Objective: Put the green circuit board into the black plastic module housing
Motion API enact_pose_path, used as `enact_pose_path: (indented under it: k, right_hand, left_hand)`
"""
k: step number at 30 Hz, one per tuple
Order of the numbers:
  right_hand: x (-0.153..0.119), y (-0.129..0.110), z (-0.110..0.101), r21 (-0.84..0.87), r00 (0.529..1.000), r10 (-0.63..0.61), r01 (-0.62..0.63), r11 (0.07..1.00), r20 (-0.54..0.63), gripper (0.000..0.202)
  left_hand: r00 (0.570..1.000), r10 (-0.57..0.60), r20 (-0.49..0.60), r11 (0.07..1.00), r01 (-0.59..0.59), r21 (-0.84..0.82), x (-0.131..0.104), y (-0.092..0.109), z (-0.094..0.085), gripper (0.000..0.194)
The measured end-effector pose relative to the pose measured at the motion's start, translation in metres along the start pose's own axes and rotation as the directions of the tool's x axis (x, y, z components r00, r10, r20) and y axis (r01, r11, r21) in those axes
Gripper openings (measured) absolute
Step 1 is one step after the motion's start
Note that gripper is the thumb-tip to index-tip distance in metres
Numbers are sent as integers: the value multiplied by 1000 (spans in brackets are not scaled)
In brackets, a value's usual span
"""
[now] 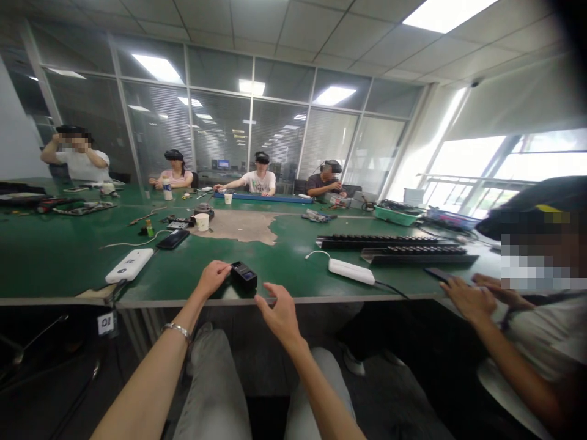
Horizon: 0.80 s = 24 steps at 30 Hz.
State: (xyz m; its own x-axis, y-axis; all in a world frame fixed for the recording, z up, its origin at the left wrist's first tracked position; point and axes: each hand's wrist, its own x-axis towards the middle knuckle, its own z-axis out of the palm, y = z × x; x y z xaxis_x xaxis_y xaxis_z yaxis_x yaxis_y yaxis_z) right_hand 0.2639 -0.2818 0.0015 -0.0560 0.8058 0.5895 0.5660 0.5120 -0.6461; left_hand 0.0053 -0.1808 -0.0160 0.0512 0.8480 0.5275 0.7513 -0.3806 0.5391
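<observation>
A small black box-shaped device (244,276) with a bluish panel on its face lies near the front edge of the green table. My left hand (213,278), with a silver bracelet at the wrist, has its fingers drawn together at the device's left end. My right hand (279,308) is just right of the device, apart from it, thumb and fingers spread with nothing in them.
Left of me are a white power strip (130,265), a black phone (173,239) and a paper cup (202,222). To the right lie another power strip (351,271) and black rails (419,255). A co-worker's hands (472,299) hold a dark flat object; several people sit opposite.
</observation>
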Motion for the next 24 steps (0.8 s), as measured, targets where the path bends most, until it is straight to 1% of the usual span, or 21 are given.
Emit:
enact_pose_path:
  k: [2,4,6,7,9,10,13,15,17,21,24]
  right_hand:
    - [-10,8,-12,8,999,-25,25,1000,24,31]
    - [-14,20,-20,-3,996,-58,59,998,60,31]
    - [-11,30,-22,-34,994,-82,85,996,75,33]
    - [-6,33,-20,-51,995,-78,82,995,62,36]
    - [6,34,-9,-96,997,-63,67,993,41,43]
    - [13,32,-1,-119,996,-74,81,990,58,49]
    - [32,20,27,-174,993,-80,94,980,83,68]
    - [40,11,43,-198,996,-56,70,978,72,71]
    - [45,6,52,-196,998,-23,33,980,54,64]
    - [49,1,55,-172,999,6,3,985,48,32]
    - [53,-5,52,-160,999,2,4,987,35,26]
  left_hand:
    - [1000,-5,5,1000,5,1,0,1,0,38]
    - [1000,-2,16,1000,2,3,-1,2,0,37]
    - [1000,-5,28,1000,5,6,-1,3,1,35]
    - [999,-7,32,1000,7,7,-2,3,1,34]
    - [999,-8,40,1000,8,7,-3,3,1,35]
    - [999,-6,45,1000,6,5,-4,3,1,36]
    - [998,10,64,1000,-10,-3,-5,3,2,38]
    - [997,24,76,1000,-24,-6,-5,4,3,40]
    - [996,36,86,999,-35,-7,-4,4,5,40]
    - [995,38,90,999,-37,-13,-4,4,7,41]
    - [997,22,71,1000,-21,-24,-7,4,6,48]
